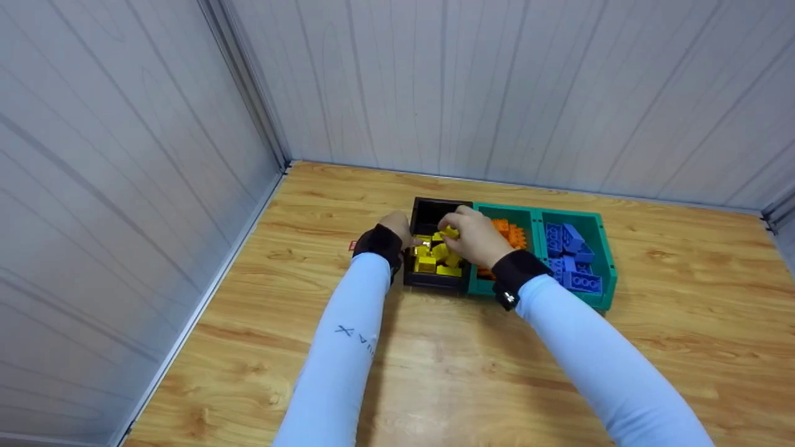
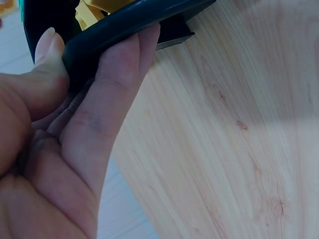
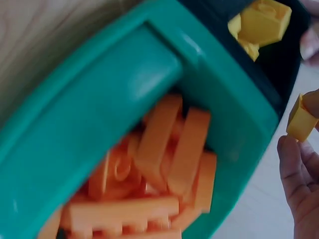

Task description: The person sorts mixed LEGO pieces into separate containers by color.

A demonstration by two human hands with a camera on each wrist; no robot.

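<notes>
My left hand (image 1: 397, 225) grips the side wall of a black bin (image 1: 431, 211). In the left wrist view, the thumb lies on the inner side of its rim (image 2: 134, 21) and the fingers lie along the outside. Yellow toy bricks (image 1: 426, 264) are heaped in the front part of this bin. Over the bin, my right hand (image 1: 477, 237) pinches a single yellow brick (image 3: 301, 122) between thumb and fingers. The right wrist view shows that brick above the bin's edge, apart from the pile.
To the right of the black bin, a green bin (image 1: 506, 209) holds orange bricks (image 3: 172, 144), partly hidden by my right arm. Beyond it, another green bin (image 1: 610, 261) contains blue bricks (image 1: 584, 282). Pale panel walls (image 1: 397, 81) stand behind and left of the wooden surface (image 1: 298, 298).
</notes>
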